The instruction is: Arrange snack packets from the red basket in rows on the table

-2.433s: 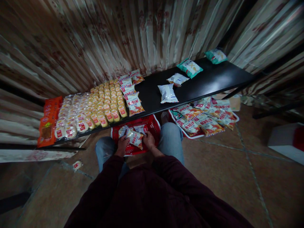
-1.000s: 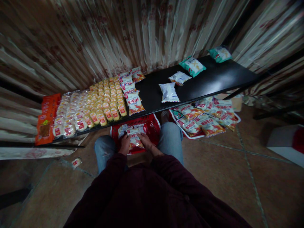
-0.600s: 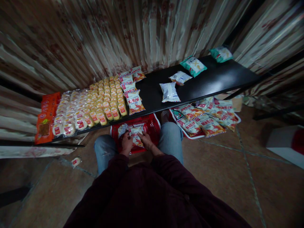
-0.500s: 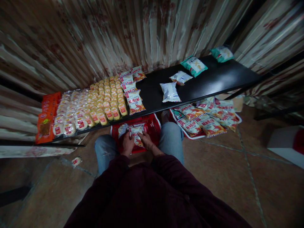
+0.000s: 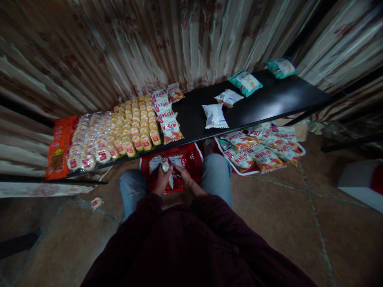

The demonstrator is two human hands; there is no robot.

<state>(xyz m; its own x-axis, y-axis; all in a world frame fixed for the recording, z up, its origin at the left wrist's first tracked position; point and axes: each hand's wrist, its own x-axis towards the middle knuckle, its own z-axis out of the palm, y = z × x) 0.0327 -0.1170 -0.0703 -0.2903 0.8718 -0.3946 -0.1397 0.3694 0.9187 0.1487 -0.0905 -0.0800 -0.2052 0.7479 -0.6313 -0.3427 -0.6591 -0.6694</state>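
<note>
Over a red basket (image 5: 196, 159) between my knees, my left hand (image 5: 162, 180) grips a small white snack bag (image 5: 165, 166), now seen nearly edge-on. My right hand (image 5: 184, 176) pinches the same bag from the right, its fingertips partly hidden. More snack bags (image 5: 154, 162) lie in the basket just beyond my fingers. On the black shelf (image 5: 191, 126) above stands a row of white and orange snack bags (image 5: 171, 128), beside many yellow-wrapped round snacks (image 5: 134, 129).
Two bags (image 5: 214, 116) lie apart at mid-shelf, with green bags (image 5: 245, 83) farther right. Orange packets (image 5: 56, 153) sit at the left end. A second basket (image 5: 253, 172) heaped with bags stands right of my knee. One small wrapped snack (image 5: 96, 203) lies on the floor.
The bag in my hands has turned from front-facing to nearly edge-on, uncovering other bags in the basket behind it. The shelf goods have not moved.
</note>
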